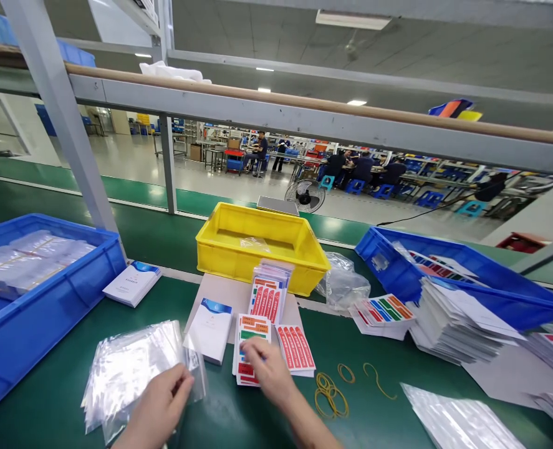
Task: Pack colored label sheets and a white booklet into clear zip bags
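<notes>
A right hand [270, 369] curls over the near half of a card stack [254, 326] on a green bench [224, 418], fingertips at its surface; whether they pinch a card cannot be told. The stack lies forward and left of that wrist, its long axis running toward the bench's far edge, between a white booklet [211, 330] and red cards [296, 348], on the bin's [257, 263] near side. The left hand [158, 405], farther from the stack, has thumb and forefinger pinched at the edge of a clear bag [198, 369], with the booklet beyond.
</notes>
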Demonstrator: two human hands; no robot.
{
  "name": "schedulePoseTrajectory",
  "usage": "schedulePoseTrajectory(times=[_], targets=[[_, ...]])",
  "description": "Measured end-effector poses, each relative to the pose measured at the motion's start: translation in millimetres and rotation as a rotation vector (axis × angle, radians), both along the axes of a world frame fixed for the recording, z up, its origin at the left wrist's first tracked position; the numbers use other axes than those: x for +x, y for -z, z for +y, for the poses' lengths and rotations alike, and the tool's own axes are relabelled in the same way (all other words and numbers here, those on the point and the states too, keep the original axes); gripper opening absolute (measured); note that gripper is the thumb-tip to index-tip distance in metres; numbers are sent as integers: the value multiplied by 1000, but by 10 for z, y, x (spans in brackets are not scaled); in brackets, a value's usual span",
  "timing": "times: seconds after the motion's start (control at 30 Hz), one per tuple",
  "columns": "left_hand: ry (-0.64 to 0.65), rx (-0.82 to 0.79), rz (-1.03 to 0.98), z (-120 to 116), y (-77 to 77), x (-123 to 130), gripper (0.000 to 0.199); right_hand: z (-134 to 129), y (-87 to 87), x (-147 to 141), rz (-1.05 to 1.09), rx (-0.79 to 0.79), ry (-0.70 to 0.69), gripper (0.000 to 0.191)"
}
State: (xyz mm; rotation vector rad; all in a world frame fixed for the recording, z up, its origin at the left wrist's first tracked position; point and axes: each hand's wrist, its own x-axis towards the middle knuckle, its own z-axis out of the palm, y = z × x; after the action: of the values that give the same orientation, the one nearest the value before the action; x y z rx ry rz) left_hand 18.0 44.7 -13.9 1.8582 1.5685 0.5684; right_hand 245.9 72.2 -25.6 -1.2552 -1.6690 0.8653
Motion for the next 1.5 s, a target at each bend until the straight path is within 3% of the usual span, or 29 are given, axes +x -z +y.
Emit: schedulePoseTrajectory(times=[0.07,0.13,0.23,0.33,0.43,0.57,0.67,0.77,0.9,1.07,1.3,1.5], targets=[[46,12,2,-68,36,151,29,-154,67,-207,98,-234,-148,31],[90,18,38,-107,87,259,27,-258,151,-340,42,-274,-165,36],[115,-8,20,-117,147,345,29,-331,258,-395,-225,30,-96,32],[61,-68,-171,-88,175,385,37,-359,326,-372,-442,412,-72,37],[-47,-240,-408,-46,219,421,46,-388,348,-372,-532,597,-76,38],[-123,-360,-579,-18,285,467,49,-430,287,-406,-444,508,-76,27],[-108,-258,-563,-41,280,481,47,-442,209,-399,-358,346,-81,15],[-73,-147,-507,-90,249,492,43,-435,157,-358,-350,289,-96,24],[-36,-79,-407,-143,241,529,39,-425,165,-325,-450,394,-49,27],[-74,-31,-381,-130,239,585,37,-436,213,-401,-543,556,116,29],[-76,-176,-456,-44,117,617,32,-438,216,-445,-524,548,166,30],[-57,-208,-483,-54,137,620,30,-449,254,-443,-511,517,180,30]])
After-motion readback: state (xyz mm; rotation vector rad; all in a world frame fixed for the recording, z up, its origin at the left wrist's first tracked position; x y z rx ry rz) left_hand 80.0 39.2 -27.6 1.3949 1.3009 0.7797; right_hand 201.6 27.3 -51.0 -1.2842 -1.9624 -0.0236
